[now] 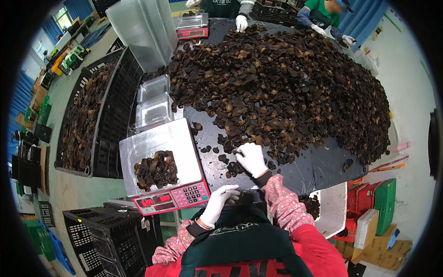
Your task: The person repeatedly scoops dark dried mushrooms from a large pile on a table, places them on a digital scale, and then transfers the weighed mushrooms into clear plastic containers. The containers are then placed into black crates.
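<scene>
A large heap of dark brown wood ear mushrooms (277, 83) covers most of the black-sheeted table (295, 173). At the heap's near edge, my white-gloved right hand (252, 159) reaches down beside loose pieces; its fingertips are turned away, so I cannot see whether they grip anything. My left hand (220, 206), also gloved, hovers in front of my apron with fingers stretched out and nothing in it. To its left, a red scale (191, 195) with a steel pan (180, 134) carries a small pile of wood ears (156, 171).
Clear plastic boxes (153, 111) lie beyond the scale, with a tall stack (143, 32) behind. A black crate (108, 115) of mushrooms stands left, and more crates (110, 231) below. A white foam box (333, 210) sits at lower right. Two co-workers (323, 16) handle the far side.
</scene>
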### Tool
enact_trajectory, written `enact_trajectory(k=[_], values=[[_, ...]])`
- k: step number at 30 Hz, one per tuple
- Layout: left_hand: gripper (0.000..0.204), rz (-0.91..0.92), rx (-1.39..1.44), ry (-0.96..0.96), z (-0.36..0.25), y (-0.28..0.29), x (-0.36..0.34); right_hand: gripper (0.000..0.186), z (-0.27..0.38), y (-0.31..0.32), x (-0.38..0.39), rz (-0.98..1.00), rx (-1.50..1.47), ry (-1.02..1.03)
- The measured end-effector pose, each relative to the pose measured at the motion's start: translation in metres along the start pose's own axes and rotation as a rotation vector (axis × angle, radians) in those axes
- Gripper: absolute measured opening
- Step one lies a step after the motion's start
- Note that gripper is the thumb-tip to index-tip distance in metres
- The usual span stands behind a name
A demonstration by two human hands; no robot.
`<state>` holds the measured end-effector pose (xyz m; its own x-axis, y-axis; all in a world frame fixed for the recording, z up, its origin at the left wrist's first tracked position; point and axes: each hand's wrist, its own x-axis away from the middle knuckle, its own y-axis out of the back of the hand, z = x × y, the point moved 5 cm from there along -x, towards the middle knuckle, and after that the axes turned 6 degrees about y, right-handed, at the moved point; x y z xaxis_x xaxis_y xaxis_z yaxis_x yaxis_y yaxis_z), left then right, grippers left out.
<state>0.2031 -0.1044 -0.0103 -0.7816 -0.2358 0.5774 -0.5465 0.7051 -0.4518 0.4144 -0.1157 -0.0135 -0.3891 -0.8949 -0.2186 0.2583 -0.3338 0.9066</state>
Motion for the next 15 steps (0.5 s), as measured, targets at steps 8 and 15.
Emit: enact_trajectory(k=[8,15], values=[[0.037,0.134,0.238,0.074,-0.009,-0.006,-0.002,0.024,0.028,0.067,0.062,-0.223,-0.612,-0.231],[0.028,0.173,0.262,0.118,-0.001,0.001,-0.006,0.026,0.071,0.056,0.083,-0.23,-0.568,0.037]])
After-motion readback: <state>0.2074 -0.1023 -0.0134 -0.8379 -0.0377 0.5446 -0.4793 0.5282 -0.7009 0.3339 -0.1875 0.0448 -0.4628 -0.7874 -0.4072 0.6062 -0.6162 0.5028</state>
